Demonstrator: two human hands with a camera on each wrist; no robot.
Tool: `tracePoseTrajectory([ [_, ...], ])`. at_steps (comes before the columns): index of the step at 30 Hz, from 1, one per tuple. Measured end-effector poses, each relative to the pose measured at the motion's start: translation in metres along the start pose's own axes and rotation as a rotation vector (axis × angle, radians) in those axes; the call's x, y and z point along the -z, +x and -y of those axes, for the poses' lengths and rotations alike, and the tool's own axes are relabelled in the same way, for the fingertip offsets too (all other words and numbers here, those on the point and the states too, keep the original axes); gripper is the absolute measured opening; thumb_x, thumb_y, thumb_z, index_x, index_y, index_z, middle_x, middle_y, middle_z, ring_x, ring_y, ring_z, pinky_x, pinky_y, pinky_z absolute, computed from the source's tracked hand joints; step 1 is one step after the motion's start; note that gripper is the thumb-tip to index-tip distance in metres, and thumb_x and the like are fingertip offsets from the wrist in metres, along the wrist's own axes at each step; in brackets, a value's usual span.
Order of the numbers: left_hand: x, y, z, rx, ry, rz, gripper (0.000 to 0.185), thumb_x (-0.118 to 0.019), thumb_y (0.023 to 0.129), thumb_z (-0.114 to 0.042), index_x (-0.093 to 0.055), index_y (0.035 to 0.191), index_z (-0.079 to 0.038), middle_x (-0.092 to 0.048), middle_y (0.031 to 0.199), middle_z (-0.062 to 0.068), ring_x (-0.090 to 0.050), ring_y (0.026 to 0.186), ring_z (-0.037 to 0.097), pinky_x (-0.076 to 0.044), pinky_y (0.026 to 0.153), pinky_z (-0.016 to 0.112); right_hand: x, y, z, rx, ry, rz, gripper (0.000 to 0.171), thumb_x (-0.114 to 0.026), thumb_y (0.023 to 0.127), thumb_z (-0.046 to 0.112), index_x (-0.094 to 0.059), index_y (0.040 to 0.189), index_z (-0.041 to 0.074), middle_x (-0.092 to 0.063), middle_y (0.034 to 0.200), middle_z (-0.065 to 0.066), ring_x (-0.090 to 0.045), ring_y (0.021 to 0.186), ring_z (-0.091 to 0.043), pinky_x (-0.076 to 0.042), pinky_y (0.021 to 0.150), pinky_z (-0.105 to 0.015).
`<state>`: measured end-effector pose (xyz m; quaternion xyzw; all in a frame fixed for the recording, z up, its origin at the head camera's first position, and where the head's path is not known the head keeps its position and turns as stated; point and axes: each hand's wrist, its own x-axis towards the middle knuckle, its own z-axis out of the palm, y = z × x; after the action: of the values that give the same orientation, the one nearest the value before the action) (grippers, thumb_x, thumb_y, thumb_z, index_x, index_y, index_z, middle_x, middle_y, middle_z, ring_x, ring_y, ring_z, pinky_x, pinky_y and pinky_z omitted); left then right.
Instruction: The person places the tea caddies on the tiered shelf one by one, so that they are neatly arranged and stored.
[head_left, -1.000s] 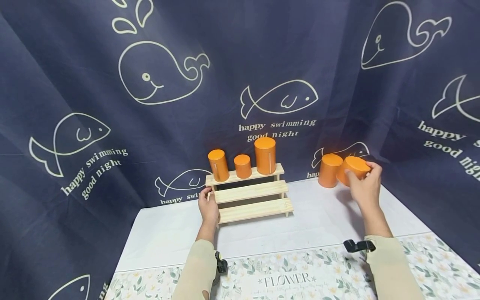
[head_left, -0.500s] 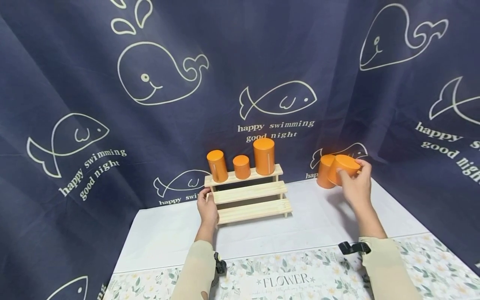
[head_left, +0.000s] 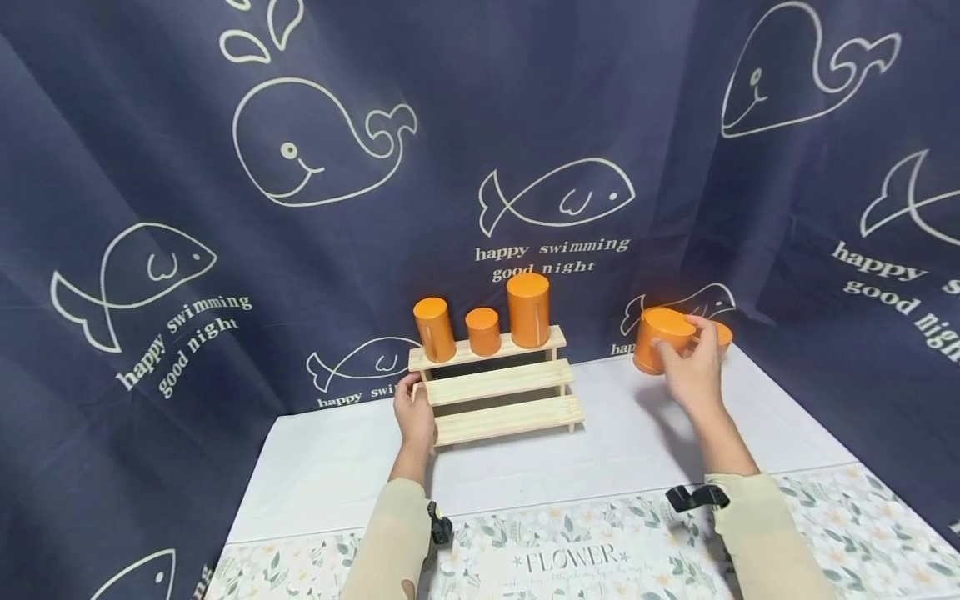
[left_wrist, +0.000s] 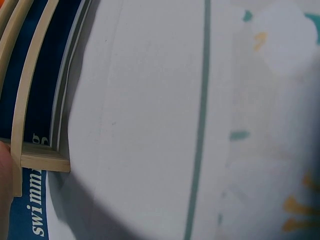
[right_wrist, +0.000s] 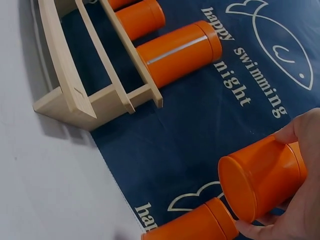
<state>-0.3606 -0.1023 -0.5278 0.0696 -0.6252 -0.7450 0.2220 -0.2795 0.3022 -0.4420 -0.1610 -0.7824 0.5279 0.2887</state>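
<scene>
A three-tier wooden shelf [head_left: 498, 385] stands on the white surface. My left hand [head_left: 415, 418] grips its left end; in the left wrist view only a sliver of that hand shows at the left edge. Along the top tier stand three orange canisters: a slim one [head_left: 435, 331], a short one [head_left: 483, 332] and a large one [head_left: 529, 312]. To the right, my right hand [head_left: 695, 367] holds an orange canister [right_wrist: 265, 175], tilted and raised. It overlaps a standing orange canister [right_wrist: 192, 225]. Another orange canister [head_left: 723, 335] is partly hidden behind my right hand.
A dark blue curtain [head_left: 450, 100] with white whale and fish drawings hangs behind and at both sides. A flower-print mat [head_left: 570, 554] lies along the front of the white table surface [head_left: 322, 475]. Both lower tiers of the shelf are bare.
My right hand has moved left with the canister, now in front of the standing one. The canister behind that hand has come into view. My left hand stays on the shelf.
</scene>
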Motion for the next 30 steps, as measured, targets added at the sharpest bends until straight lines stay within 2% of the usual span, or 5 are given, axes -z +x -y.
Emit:
tracePoseTrajectory([
  [3, 0.0, 0.0, -0.001, 0.002, 0.004, -0.003, 0.025, -0.046, 0.097, 0.004, -0.056, 0.119, 0.008, -0.056, 0.125, 0.024, -0.053, 0.119, 0.031, -0.045, 0.092, 0.018, -0.003, -0.002, 0.002, 0.004, 0.022, 0.006, 0.064, -0.067, 0.09, 0.024, -0.037, 0.145, 0.017, -0.048, 0.128, -0.008, -0.046, 0.107, -0.015, -0.039, 0.088, -0.022],
  [9, -0.001, -0.003, -0.004, 0.005, 0.008, -0.009, 0.025, -0.045, 0.097, 0.004, -0.056, 0.12, 0.007, -0.056, 0.125, 0.022, -0.053, 0.118, 0.028, -0.045, 0.092, 0.018, -0.011, -0.005, 0.005, 0.035, 0.065, 0.048, 0.066, -0.068, 0.089, 0.018, -0.036, 0.146, 0.013, -0.046, 0.137, -0.011, -0.045, 0.124, -0.02, -0.041, 0.112, -0.041],
  [20, 0.002, -0.002, -0.012, 0.002, -0.006, 0.031, 0.028, -0.045, 0.097, 0.006, -0.053, 0.123, 0.012, -0.053, 0.129, 0.029, -0.05, 0.124, 0.037, -0.043, 0.096, 0.023, -0.026, -0.014, 0.011, 0.106, 0.011, 0.14, 0.067, -0.07, 0.089, 0.022, -0.038, 0.147, 0.012, -0.05, 0.139, -0.019, -0.051, 0.122, -0.035, -0.044, 0.104, -0.046],
  [24, 0.0, 0.002, -0.005, -0.01, -0.007, 0.004, 0.026, -0.046, 0.097, 0.005, -0.055, 0.122, 0.01, -0.054, 0.127, 0.028, -0.05, 0.122, 0.036, -0.042, 0.093, 0.019, -0.031, -0.015, 0.011, 0.116, 0.0, 0.159, 0.068, -0.071, 0.088, 0.023, -0.038, 0.147, 0.012, -0.052, 0.136, -0.021, -0.054, 0.119, -0.036, -0.046, 0.103, -0.046],
  [30, -0.002, -0.003, -0.006, -0.017, -0.002, -0.012, 0.024, -0.046, 0.098, 0.005, -0.055, 0.119, 0.009, -0.056, 0.125, 0.025, -0.052, 0.119, 0.032, -0.043, 0.092, 0.02, -0.038, -0.021, 0.011, 0.128, 0.003, 0.23, 0.069, -0.071, 0.089, 0.025, -0.038, 0.147, 0.01, -0.052, 0.136, -0.022, -0.055, 0.121, -0.036, -0.046, 0.106, -0.052],
])
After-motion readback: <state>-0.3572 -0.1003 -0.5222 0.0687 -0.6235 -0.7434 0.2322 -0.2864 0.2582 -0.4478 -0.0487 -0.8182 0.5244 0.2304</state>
